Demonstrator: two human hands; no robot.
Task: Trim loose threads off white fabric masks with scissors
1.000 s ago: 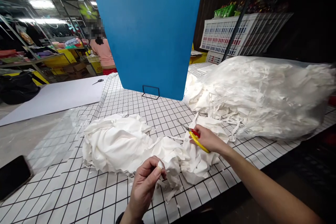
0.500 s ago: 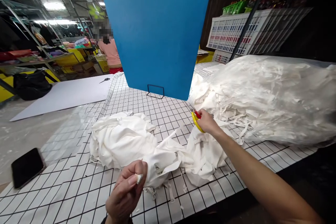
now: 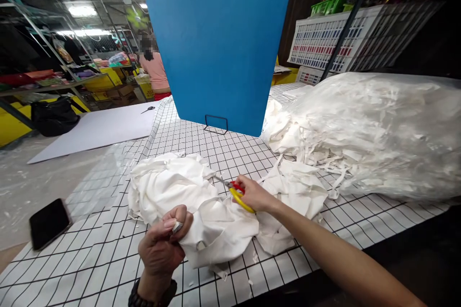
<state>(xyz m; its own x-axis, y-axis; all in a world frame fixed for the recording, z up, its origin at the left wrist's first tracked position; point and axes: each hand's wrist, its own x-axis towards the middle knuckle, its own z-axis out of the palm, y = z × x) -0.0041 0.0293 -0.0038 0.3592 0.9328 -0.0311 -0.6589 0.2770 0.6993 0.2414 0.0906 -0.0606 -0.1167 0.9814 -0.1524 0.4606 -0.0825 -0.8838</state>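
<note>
My left hand [image 3: 160,244] is closed in a pinch on an edge of a white cloth [image 3: 216,225] near the table's front. My right hand [image 3: 254,194] grips small scissors [image 3: 236,191] with yellow and red handles; their blades point left over the cloth. A crumpled heap of white cloth [image 3: 165,184] lies just beyond my left hand on the grid-patterned table [image 3: 108,259]. More white pieces [image 3: 298,184] lie to the right of my right hand.
A big clear bag of white cloth strips [image 3: 374,134] fills the right side. A blue upright board [image 3: 223,48] stands behind on a wire foot. A black phone [image 3: 48,223] lies at the left. Black scissors [image 3: 147,110] rest on a white sheet. A person [image 3: 154,69] stands far back.
My right hand came back left and nearer with the scissors, from beside the bag to above the cloth. My left hand lifted the cloth edge higher and drew it toward me.
</note>
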